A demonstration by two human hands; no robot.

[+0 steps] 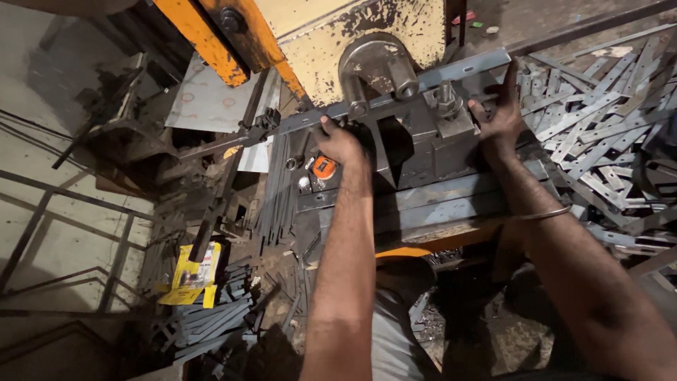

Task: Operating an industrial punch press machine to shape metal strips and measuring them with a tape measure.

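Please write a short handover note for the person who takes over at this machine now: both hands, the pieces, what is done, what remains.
Left hand: grips the long grey flat metal strip at its left part.
Right hand: holds the same strip near its right end.
The strip lies across the worn yellow machine, against its round steel pins.
Done: many short grey strips lie piled on the right.
Left: a bundle of long dark strips lies at the left; this strip looks straight.
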